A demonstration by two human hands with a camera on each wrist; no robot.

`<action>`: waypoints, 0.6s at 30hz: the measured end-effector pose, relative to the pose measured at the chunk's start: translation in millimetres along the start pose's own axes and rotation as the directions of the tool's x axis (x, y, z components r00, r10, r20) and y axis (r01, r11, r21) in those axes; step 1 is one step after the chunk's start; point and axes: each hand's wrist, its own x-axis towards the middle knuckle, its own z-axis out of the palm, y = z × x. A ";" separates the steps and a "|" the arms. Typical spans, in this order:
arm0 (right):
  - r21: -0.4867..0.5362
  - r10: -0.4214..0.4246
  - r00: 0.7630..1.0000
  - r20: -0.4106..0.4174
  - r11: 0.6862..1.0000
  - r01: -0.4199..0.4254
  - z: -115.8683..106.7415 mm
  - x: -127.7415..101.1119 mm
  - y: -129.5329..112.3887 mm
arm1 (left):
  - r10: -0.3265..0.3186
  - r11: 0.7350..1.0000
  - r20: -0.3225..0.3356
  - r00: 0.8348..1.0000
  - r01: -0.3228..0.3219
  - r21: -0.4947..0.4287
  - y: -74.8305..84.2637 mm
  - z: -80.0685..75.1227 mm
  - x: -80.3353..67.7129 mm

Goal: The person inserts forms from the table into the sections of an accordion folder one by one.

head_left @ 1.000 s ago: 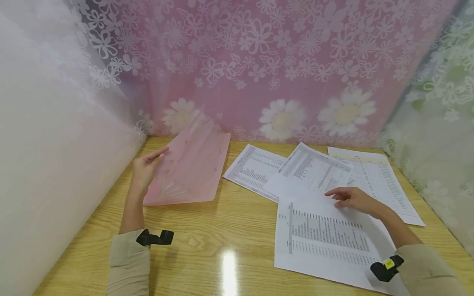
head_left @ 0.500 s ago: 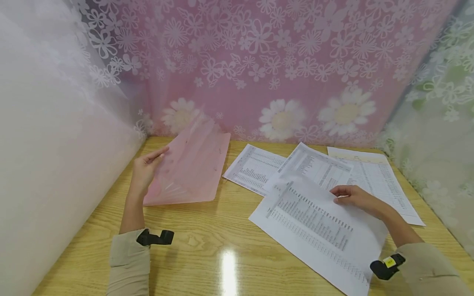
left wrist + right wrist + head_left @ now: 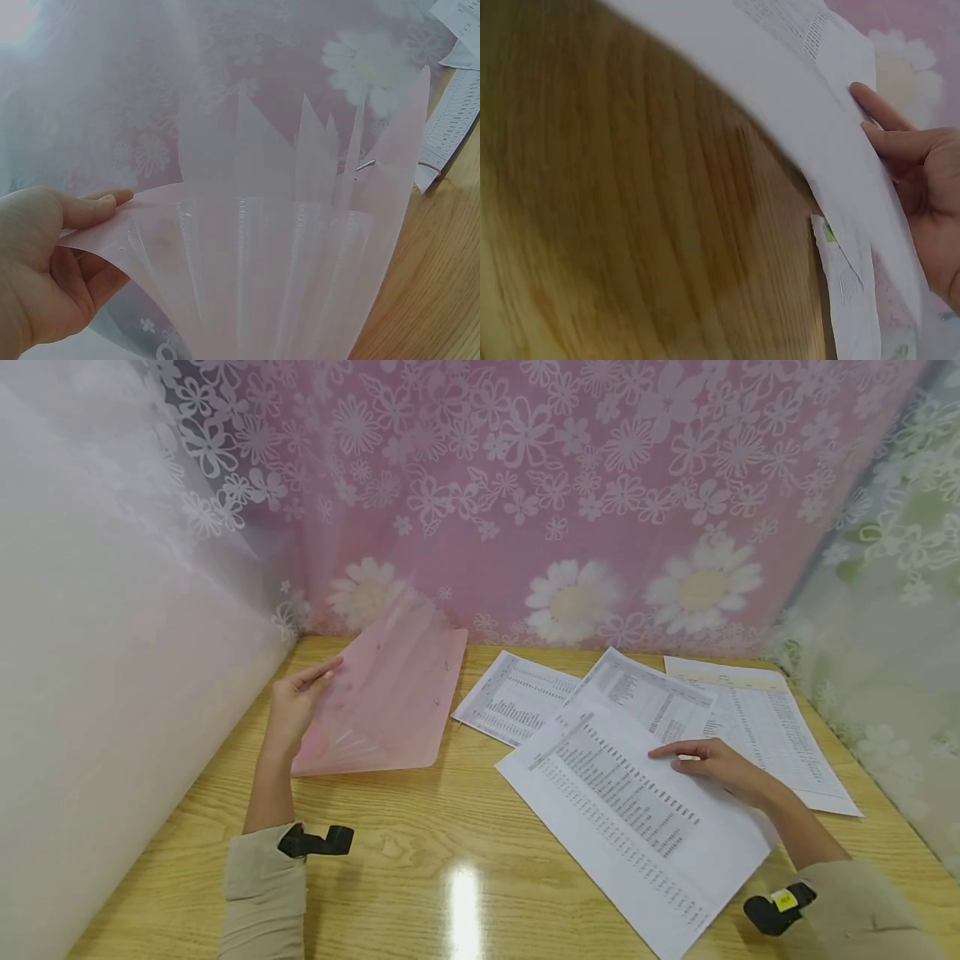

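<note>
In the head view, my left hand [image 3: 292, 706] stands at the left edge of a pink translucent plastic file folder [image 3: 397, 702]. Thumb and fingers pinch the edge of its cover, which bends upward in the left wrist view; several clear dividers [image 3: 274, 150] fan out inside. On the right, my right hand [image 3: 727, 768] is over the far edge of a white printed sheet [image 3: 600, 827]. Its index finger [image 3: 881, 109] and thumb lie apart at the paper's edge. The sheet's near part looks raised off the wood and blurred. Paper partly hides the other fingers.
Behind the sheet lie more printed papers: one at left [image 3: 517, 697], one overlapping it in the middle [image 3: 637, 681], one at far right [image 3: 765, 718]. A wooden table [image 3: 390, 860] is enclosed by a pink floral sheet [image 3: 465, 510] and pale side walls.
The printed sheet has turned, its lower end swinging left, and sits lower now. My right fingers drew together on it, then spread slightly. The left hand and folder have stayed put.
</note>
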 end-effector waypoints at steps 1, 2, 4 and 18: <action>0.000 0.011 1.000 -0.008 1.000 -0.011 1.5 -0.3 -1.3 | 0.001 1.000 0.000 1.000 -0.001 -0.004 -0.1 -0.2 -0.1; 0.000 0.028 0.999 -0.023 1.000 -0.028 2.9 -0.5 -3.0 | 0.001 1.000 0.001 1.000 -0.001 -0.007 -0.2 -0.3 -0.2; 0.027 0.065 0.997 -0.052 0.998 -0.063 5.8 -0.9 -7.1 | -0.001 1.000 0.004 1.000 0.001 -0.008 -0.2 -0.6 -0.5; 0.226 0.150 0.978 -0.145 0.967 -0.115 19.9 6.9 -33.7 | 0.004 0.999 0.032 0.999 -0.002 -0.044 12.0 6.7 -6.8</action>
